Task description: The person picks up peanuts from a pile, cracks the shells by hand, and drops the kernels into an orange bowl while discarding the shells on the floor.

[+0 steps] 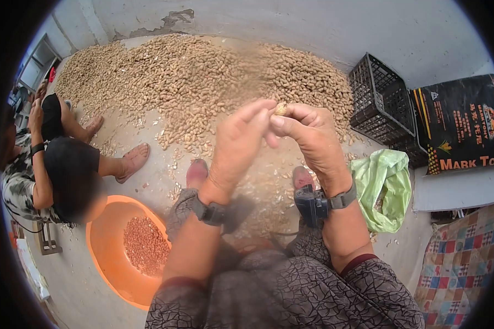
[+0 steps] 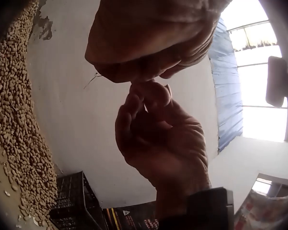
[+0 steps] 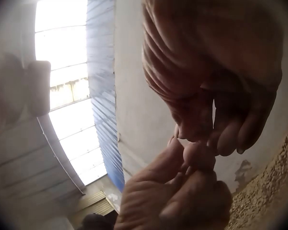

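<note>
A pale peanut [image 1: 280, 109] is pinched between the thumb and forefinger of my right hand [image 1: 312, 131], in front of my body in the head view. My left hand [image 1: 237, 148] meets it from the left, its thumb and fingertips touching the right fingertips at the peanut. In the left wrist view my left hand [image 2: 153, 38] is above and my right hand [image 2: 165, 139] below, fingertips together. The right wrist view has my right hand [image 3: 216, 67] above my left hand [image 3: 177, 196]; the peanut is hidden there by the fingers.
Unshelled peanuts [image 1: 203, 82] lie heaped along the wall. An orange basin [image 1: 107, 241] holds red kernels [image 1: 146, 244] at the lower left, beside a seated person [image 1: 66, 170]. To the right are a green bag [image 1: 376, 181], black crates [image 1: 379, 101] and a black sack [image 1: 461, 123].
</note>
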`<state>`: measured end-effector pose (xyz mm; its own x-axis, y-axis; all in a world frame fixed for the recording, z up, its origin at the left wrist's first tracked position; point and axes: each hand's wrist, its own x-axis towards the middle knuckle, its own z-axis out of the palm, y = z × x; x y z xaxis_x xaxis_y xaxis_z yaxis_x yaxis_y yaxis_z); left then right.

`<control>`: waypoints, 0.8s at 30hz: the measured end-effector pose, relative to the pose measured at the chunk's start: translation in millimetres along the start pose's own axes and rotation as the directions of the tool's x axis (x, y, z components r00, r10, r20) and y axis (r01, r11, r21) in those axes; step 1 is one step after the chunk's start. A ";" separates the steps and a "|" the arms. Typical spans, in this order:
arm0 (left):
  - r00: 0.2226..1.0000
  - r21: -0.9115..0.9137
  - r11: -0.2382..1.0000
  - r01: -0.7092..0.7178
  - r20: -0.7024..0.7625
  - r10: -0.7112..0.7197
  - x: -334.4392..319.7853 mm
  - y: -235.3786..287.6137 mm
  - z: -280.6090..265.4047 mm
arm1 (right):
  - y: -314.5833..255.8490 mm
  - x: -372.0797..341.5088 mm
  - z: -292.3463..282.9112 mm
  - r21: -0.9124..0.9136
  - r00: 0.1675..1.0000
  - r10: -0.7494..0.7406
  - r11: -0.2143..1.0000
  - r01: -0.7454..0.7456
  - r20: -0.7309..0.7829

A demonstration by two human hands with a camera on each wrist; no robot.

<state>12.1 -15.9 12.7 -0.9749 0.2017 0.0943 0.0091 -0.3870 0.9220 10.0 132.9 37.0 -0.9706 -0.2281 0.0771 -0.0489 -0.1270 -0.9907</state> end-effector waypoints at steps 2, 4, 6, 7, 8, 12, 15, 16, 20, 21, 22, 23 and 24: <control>0.999 0.092 0.996 -0.001 -0.052 0.006 1.6 0.5 -2.2 | 6.7 2.1 -6.0 -0.319 0.992 -0.098 0.945 0.069 -0.075; 0.996 0.044 0.999 -0.006 -0.085 0.010 1.8 3.1 -1.3 | 5.2 0.5 -2.6 -0.393 0.991 -0.114 0.916 0.076 -0.075; 0.995 0.105 0.994 -0.037 -0.090 0.046 3.1 -0.2 0.8 | 2.8 -1.4 4.2 -0.465 0.989 -0.129 0.882 0.081 -0.074; 0.992 0.165 0.984 -0.066 -0.093 0.082 3.4 -2.7 0.8 | 1.4 -2.4 9.2 -0.468 0.984 -0.167 0.876 0.117 -0.066; 0.992 0.166 0.984 -0.064 -0.096 0.081 4.1 -5.7 -0.8 | 1.0 -3.0 12.0 -0.470 0.977 -0.204 0.869 0.154 -0.058; 0.985 0.331 0.939 -0.094 -0.108 0.137 5.3 -9.3 -4.5 | 8.2 -1.1 10.8 -0.520 0.969 -0.233 0.840 0.156 -0.086; 0.978 0.366 0.923 -0.118 -0.118 0.172 4.9 -8.9 -5.4 | 11.9 0.6 7.9 -0.401 0.978 -0.133 0.914 0.059 -0.158; 0.977 0.364 0.923 -0.128 -0.115 0.181 4.5 -9.1 -5.6 | 11.9 1.0 7.0 -0.394 0.982 -0.116 0.918 0.048 -0.151; 0.978 0.392 0.909 -0.143 -0.083 0.190 3.1 -6.5 -5.8 | 2.7 -1.6 7.0 -0.452 0.998 -0.049 0.892 0.020 -0.051; 0.982 0.420 0.898 -0.127 -0.071 0.173 3.3 -5.7 -5.0 | 2.7 -1.5 6.7 -0.450 0.998 -0.051 0.893 0.024 -0.047; 0.986 0.449 0.887 -0.111 -0.062 0.155 3.5 -4.7 -4.1 | 3.0 -1.5 6.1 -0.491 0.997 -0.052 0.871 0.021 -0.050; 0.985 0.451 0.886 -0.110 -0.067 0.157 3.2 -2.4 -3.0 | 3.5 -1.8 5.5 -0.532 0.997 -0.052 0.847 0.016 -0.053; 0.986 0.480 0.869 -0.118 -0.050 0.161 2.4 0.7 -1.8 | 5.8 -1.8 4.4 -0.531 0.998 -0.050 0.847 0.018 -0.046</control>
<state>9.4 -17.3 12.9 -0.9706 0.0914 0.2227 0.2295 0.0719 0.9707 12.5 128.3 31.5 -0.9768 -0.1764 0.1216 -0.1841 0.4005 -0.8976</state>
